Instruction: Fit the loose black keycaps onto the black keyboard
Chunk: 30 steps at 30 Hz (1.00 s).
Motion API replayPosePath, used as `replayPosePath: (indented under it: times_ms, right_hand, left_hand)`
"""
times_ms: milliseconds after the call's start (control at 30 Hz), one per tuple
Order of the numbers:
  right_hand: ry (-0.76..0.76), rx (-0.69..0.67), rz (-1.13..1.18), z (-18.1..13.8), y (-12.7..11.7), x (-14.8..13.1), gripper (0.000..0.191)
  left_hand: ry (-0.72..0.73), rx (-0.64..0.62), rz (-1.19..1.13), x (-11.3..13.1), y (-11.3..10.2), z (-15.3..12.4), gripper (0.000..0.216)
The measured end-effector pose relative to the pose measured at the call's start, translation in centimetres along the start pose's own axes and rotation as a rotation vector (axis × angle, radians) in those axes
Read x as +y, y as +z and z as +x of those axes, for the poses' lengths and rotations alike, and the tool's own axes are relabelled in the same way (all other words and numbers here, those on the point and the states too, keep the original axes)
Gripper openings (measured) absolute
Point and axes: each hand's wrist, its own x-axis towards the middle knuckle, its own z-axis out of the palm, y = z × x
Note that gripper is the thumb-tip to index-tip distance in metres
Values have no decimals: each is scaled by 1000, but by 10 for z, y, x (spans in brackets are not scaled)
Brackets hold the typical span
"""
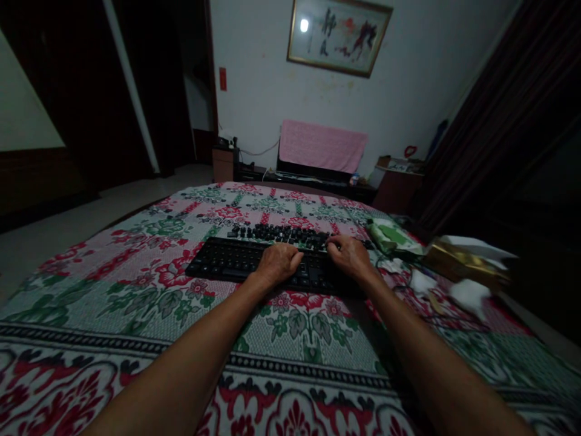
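Where the cloth-covered worktop comes nearest, its woven floral cloth shows a scalloped red border. Toward the right edge, crumpled white wads lie before a shiny gold box. Midway between the side edges rests a flat, oblong keyboard of dark plastic; the left hand curls over its middle, and the right hand bends at its right part, fingertips drawn together. Whether either grip holds anything, I cannot tell. Just past it, small blocky black keycaps form a loose band. Beyond the far edge hangs a soft pink towel, below a gilt-framed picture.
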Motion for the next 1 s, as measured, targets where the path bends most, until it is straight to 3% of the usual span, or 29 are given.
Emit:
replayPosePath:
  times_ms: [267,367,433,567,1000]
  right_hand:
    - [95,23,-86,-60,-1,-13,30]
    - [91,60,-110,-72,2,-16,27]
    - [76,84,-114,-78,5,-17,26]
    - [62,82,-100,-85,8,-15,25]
    - [117,104,-32,-97,11,-12,22]
  left_hand:
    - [123,-173,105,3,-10,-11,32]
    - [193,-144,60,0,-15,-26,33]
    - [158,-75,86,-3,-15,-37,34]
    - [71,-61,142,-7,-7,-54,40]
    - [83,22,102,-14,3,-59,43]
